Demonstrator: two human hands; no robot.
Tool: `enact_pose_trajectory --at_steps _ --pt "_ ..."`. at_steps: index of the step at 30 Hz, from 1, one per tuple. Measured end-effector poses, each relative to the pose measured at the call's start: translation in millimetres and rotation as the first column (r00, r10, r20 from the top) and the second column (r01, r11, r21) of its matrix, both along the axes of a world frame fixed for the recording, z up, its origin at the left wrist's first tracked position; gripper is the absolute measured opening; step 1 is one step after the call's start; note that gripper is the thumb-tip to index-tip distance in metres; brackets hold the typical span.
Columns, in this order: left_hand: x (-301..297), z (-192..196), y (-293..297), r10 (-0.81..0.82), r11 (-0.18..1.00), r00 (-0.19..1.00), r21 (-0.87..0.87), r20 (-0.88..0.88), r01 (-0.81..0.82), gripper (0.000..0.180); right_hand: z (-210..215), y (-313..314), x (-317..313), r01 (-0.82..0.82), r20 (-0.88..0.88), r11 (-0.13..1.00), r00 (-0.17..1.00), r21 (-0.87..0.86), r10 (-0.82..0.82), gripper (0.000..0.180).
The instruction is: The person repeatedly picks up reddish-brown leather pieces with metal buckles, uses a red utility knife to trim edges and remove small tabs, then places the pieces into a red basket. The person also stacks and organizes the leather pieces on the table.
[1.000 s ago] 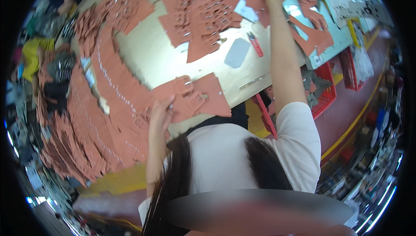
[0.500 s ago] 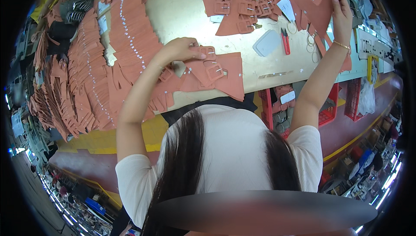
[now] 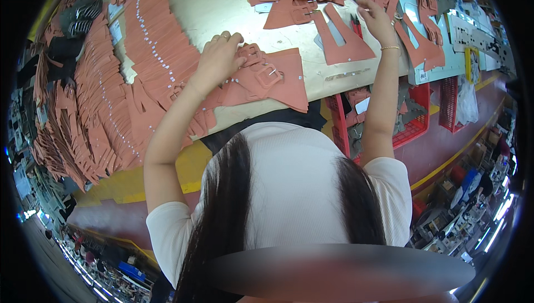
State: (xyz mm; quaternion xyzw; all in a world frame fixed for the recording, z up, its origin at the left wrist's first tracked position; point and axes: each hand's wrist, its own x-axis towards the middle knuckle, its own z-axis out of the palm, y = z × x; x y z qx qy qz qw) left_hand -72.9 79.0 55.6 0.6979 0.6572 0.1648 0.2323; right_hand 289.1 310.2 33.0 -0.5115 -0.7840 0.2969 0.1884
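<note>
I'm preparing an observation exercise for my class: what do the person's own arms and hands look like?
The sleeves are short, white and finely ribbed. The left hand and right hand are ungloved. A thin gold-coloured bracelet circles the right wrist.

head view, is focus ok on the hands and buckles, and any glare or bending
In the head view, the left hand, right hand and nearby buckles look fairly clear; in the head view, the table has a pale sheen, the lights at lower right streak white, the yellow floor strip curves, and a smooth blur covers the bottom centre.
</note>
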Motion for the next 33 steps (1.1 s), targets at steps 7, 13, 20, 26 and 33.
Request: enact_pose_trajectory --at_steps 7,13,20,26,33 --pt "51.0 24.6 -41.8 0.103 0.905 0.984 -0.424 0.147 -0.031 0.042 -50.8 -14.0 40.9 0.382 0.134 0.922 0.918 -0.055 -0.373 0.032" --pt "56.4 -1.1 -57.0 0.132 0.967 0.975 -0.241 0.181 -0.086 0.024 -50.4 -28.3 16.3 0.286 0.199 0.958 0.938 0.02 -0.284 0.044" --pt "54.6 -5.3 -65.7 0.204 0.974 0.923 -0.161 0.326 -0.159 0.014 -38.3 -30.6 1.3 0.336 0.2 0.926 0.908 0.173 -0.367 0.029" --pt "58.7 -10.1 -66.1 0.275 0.961 0.866 -0.153 0.417 -0.231 0.014 2.1 -77.0 -47.3 0.353 -0.225 0.855 0.932 0.38 -0.284 0.022" --pt "55.4 -19.4 -67.1 0.327 0.944 0.799 -0.206 0.505 -0.257 0.012 10.3 -204.8 -114.2 -0.181 -0.186 0.982 0.968 -0.044 0.17 0.029"
